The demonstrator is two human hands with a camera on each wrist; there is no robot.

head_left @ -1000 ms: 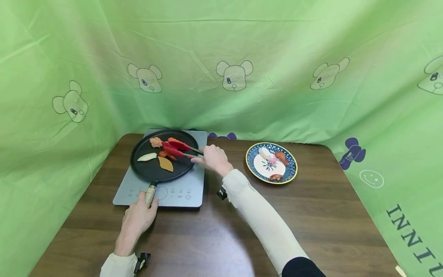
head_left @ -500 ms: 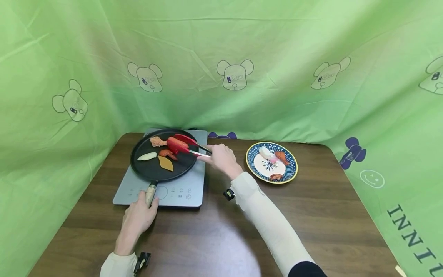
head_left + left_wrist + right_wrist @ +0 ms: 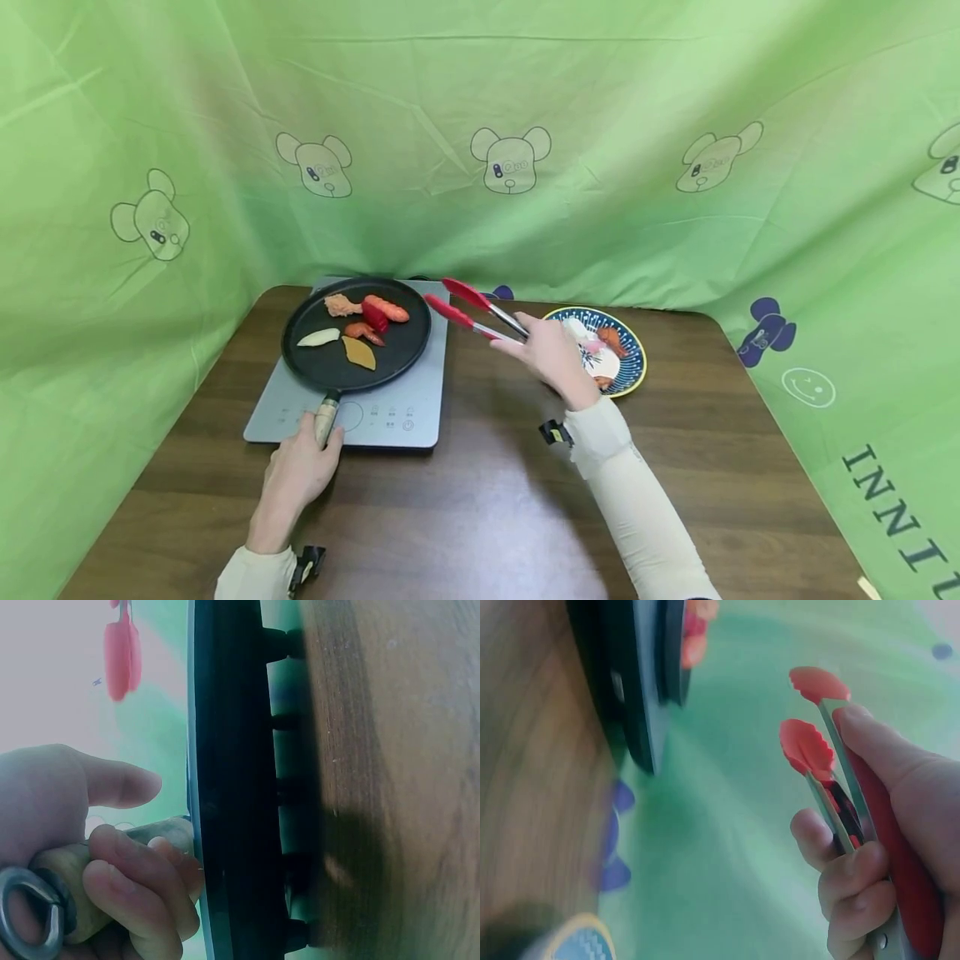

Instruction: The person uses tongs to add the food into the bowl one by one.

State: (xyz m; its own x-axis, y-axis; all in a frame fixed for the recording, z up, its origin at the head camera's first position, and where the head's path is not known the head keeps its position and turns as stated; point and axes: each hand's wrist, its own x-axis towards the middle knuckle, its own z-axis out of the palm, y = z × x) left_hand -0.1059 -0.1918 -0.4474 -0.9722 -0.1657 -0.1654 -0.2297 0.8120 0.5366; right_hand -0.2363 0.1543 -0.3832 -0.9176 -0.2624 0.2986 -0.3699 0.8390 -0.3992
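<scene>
My left hand [image 3: 300, 467] grips the wood-coloured handle [image 3: 326, 422] of a round black frying pan [image 3: 315, 367]. In the pan lie several food pieces: a white piece [image 3: 318, 337], a tan leaf-shaped piece [image 3: 359, 353], a reddish wing-like piece [image 3: 364, 334], a dark red piece [image 3: 375, 317], an orange-red piece [image 3: 387, 307] and a pinkish crumbly piece [image 3: 342, 306]. Between pan and plate, my right hand [image 3: 553, 357] holds red-tipped tongs [image 3: 870, 787] in the air. The tongs' tips stand apart with nothing between them. My right hand overlaps the left side of the blue-patterned plate [image 3: 634, 375].
Under the pan is a grey induction cooktop [image 3: 408, 417] on the wooden table [image 3: 495, 492]. White, pink and reddish-brown food pieces [image 3: 611, 340] lie on the plate. A green curtain [image 3: 510, 242] hangs behind the table and along both sides.
The tongs let go of the dark red piece, which stays in the pan. My right hand has moved right with the tongs, away from the pan. My left hand stays on the handle.
</scene>
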